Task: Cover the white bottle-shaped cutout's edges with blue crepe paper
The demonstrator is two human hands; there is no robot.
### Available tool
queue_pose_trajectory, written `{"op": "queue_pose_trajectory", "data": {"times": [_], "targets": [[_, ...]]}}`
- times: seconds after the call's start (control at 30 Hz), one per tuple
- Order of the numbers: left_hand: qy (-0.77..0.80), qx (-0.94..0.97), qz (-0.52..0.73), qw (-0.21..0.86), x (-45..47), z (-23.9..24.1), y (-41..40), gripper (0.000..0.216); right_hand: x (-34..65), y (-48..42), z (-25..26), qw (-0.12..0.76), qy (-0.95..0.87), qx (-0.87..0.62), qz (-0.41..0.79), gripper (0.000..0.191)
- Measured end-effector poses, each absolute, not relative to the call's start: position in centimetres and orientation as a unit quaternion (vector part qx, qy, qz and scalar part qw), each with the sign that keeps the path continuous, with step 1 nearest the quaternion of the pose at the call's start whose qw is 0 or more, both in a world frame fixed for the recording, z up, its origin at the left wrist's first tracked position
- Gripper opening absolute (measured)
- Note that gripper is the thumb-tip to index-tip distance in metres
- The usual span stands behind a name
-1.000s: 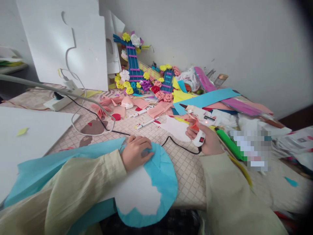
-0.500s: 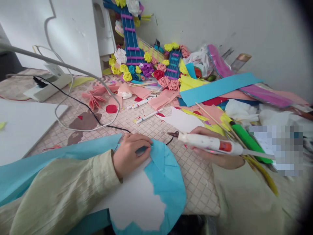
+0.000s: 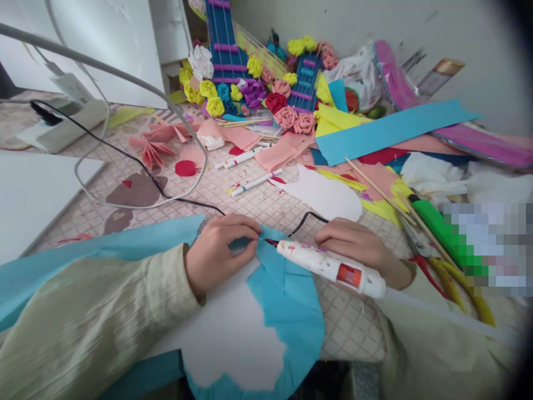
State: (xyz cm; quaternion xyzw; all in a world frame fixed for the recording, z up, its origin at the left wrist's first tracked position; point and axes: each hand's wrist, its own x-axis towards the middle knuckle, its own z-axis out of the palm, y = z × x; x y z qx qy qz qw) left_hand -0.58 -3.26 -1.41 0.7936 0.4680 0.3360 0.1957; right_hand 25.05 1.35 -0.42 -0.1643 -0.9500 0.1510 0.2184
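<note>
My left hand (image 3: 222,247) pinches the folded edge of blue crepe paper (image 3: 302,311) at the top of a white board cutout (image 3: 233,339). The blue paper wraps over the cutout's right and lower rim, with its jagged inner edge lying on the white. My right hand (image 3: 360,247) is closed around a white hot glue gun (image 3: 320,264) with a reddish window and a clear glue stick at its back. The gun's dark nozzle points left, right beside my left fingertips at the blue paper; whether it touches is not clear. My right fingertips are partly hidden behind the gun.
A black cord (image 3: 162,194) runs across the tiled table to a power strip (image 3: 62,125). At the back stand paper guitars (image 3: 227,55) with crepe flowers. Scissors (image 3: 428,272), a green roll (image 3: 447,236), white markers (image 3: 256,182) and paper scraps lie about.
My right hand has brought the glue gun left and tilted it, so the nozzle now sits at the blue paper by my left fingers. My left hand keeps its pinch. The view has shifted slightly.
</note>
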Motion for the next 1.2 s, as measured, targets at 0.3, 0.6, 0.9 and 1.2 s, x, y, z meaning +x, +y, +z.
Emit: {"op": "queue_pose_trajectory", "data": {"times": [0.3,0.6,0.9,1.2], "targets": [[0.464,0.795,0.34,0.195,-0.6,-1.3,-3.3,0.014,24.6,1.3,-0.4,0.199,-0.957,-0.157,0.14,0.014],[0.458,0.797,0.341,0.199,-0.6,-1.4,-3.2,0.015,24.5,1.2,-0.1,0.182,-0.962,-0.156,0.131,0.025],[0.455,0.798,0.34,0.202,-0.6,-1.3,-3.2,0.014,24.4,1.0,0.4,0.139,-0.966,-0.179,0.122,0.026],[0.46,0.796,0.333,0.208,-0.6,-1.3,-3.3,0.014,24.4,0.5,1.2,0.119,-0.968,-0.195,0.108,0.027]]}}
